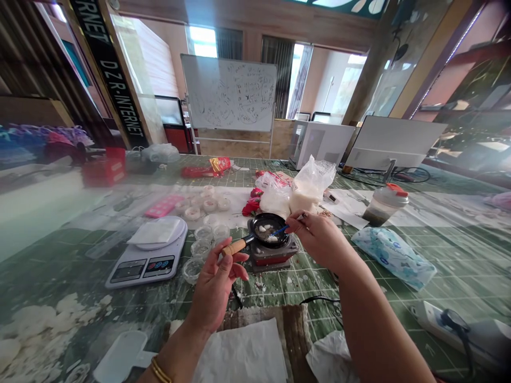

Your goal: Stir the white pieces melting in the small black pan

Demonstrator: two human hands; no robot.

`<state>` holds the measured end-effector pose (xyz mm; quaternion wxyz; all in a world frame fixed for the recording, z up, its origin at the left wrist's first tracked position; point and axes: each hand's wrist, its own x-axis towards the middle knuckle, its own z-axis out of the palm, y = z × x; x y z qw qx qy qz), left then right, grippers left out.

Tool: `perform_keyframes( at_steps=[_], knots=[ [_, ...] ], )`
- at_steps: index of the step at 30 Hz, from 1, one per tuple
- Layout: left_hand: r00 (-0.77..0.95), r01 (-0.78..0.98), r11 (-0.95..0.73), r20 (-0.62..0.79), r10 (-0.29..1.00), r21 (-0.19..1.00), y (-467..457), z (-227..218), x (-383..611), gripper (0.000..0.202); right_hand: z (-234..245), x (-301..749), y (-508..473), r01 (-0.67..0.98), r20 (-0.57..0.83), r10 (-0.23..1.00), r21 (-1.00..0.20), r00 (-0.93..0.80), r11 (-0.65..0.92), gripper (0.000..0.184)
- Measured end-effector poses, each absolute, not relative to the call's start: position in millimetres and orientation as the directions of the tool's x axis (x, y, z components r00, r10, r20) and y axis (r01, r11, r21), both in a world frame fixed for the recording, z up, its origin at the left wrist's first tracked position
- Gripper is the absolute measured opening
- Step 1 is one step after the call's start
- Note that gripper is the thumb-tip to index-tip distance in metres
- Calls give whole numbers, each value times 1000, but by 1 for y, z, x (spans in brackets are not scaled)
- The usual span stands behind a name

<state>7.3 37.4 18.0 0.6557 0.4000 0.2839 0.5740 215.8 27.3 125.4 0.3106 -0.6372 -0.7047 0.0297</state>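
Observation:
My left hand [215, 287] grips the wooden handle [235, 246] of a small black frying pan [275, 226], which rests on a miniature electric stove [273, 258] with a red and grey body. A few white lumps [265, 235] lie inside the pan. My right hand [315, 239] hovers just beside the pan's far rim, pinching a thin tool with a blue tip [281, 230] that reaches into the pan. I cannot tell whether the tip touches the lumps.
A digital kitchen scale [147, 260] with white paper on it stands left of the stove, beside several small glass cups [203, 244]. Plastic bags of white material [309, 186] sit behind the pan. A shaker bottle [385, 205], patterned pouch [393, 257] and power strip [451, 332] lie right.

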Motion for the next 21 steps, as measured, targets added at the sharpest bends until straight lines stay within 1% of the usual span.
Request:
perform_keyframes(
  at_steps=[5,10,14,18,21],
  knots=[
    [191,-526,31,82,978,850,37,18,7,29,126,216,24,869,454,889,-460,55,182,24],
    [188,-529,31,81,979,848,39,18,7,27,127,214,23,892,408,913,-414,4,181,23],
    [197,-528,34,83,977,849,38,18,6,28,125,214,26,881,467,883,-435,46,184,23],
    [195,-531,35,82,977,847,37,18,6,27,123,215,27,902,435,900,-397,21,171,24],
    [198,-536,38,81,977,843,37,18,6,28,123,215,27,900,476,878,-403,49,169,25]
  ],
)
